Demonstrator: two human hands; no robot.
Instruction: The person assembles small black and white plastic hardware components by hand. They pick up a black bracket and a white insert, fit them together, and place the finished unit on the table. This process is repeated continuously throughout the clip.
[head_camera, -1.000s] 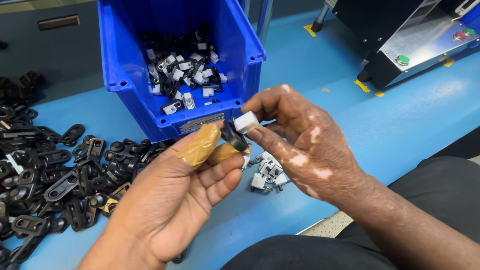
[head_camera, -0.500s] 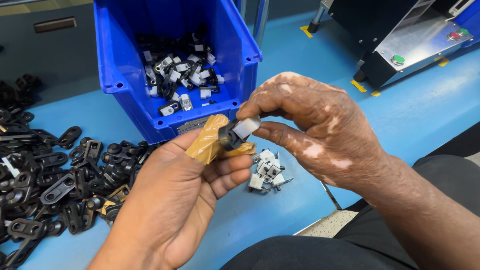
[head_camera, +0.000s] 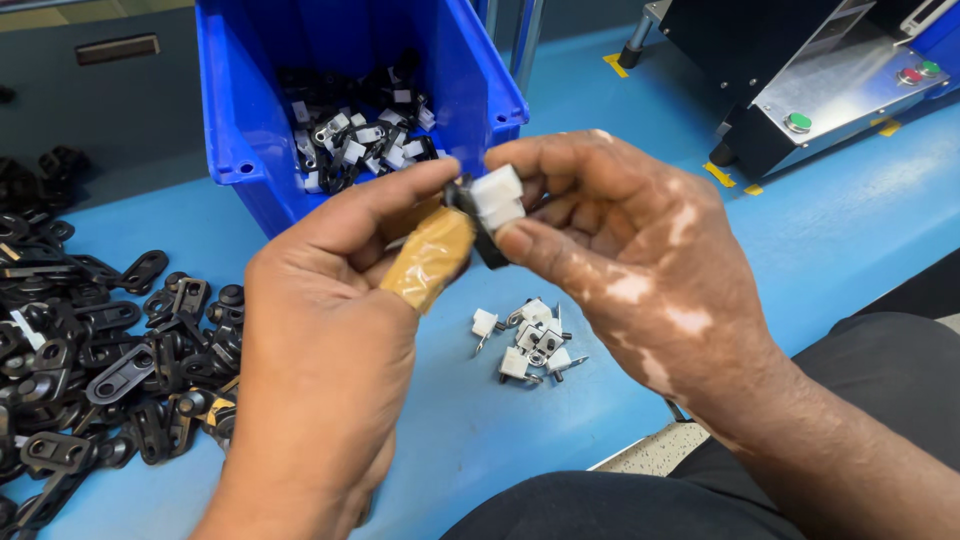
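Mid-frame, your left hand (head_camera: 330, 330) and right hand (head_camera: 620, 250) both pinch one small black part with a white block (head_camera: 497, 197), held just in front of the blue bin's (head_camera: 240, 130) near rim. Below lies bare blue table (head_camera: 450, 420), with loose white clips (head_camera: 525, 345) beneath and black brackets (head_camera: 100, 350) at left.

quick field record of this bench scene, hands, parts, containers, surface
left hand: pinches a black part; thumb wrapped in tan tape
right hand: holds a white clip against the black part
bin: blue, holds mixed black and white pieces
loose white clips: small cluster below the hands
black parts pile: left side of the table
table: blue
machine: black, top right
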